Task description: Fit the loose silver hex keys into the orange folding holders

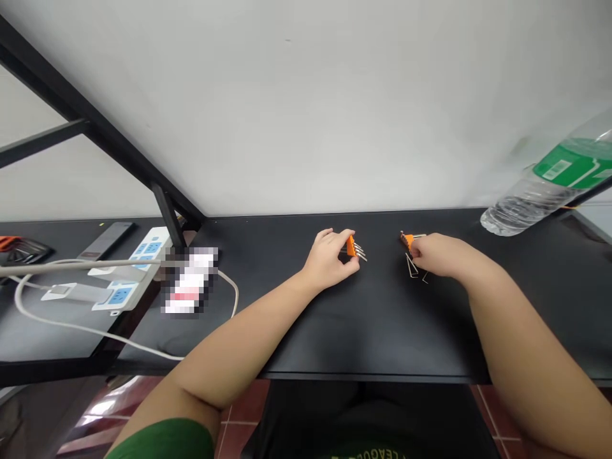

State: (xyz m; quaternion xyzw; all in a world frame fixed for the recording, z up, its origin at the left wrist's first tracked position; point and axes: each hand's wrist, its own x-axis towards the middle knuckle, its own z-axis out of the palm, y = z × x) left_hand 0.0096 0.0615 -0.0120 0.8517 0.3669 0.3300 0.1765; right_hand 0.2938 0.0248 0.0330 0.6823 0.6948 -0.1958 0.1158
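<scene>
Orange holder [352, 246] with metal keys — pinched in left hand [331, 260]; second orange holder [408, 241], keys below — gripped by right hand [437, 254], above tabletop [363, 331].

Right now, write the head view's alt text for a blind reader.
The left hand grips one orange holder, the right hand a second holder, both with metal rods, at a black table; a power strip sits left, a bottle right.
</scene>
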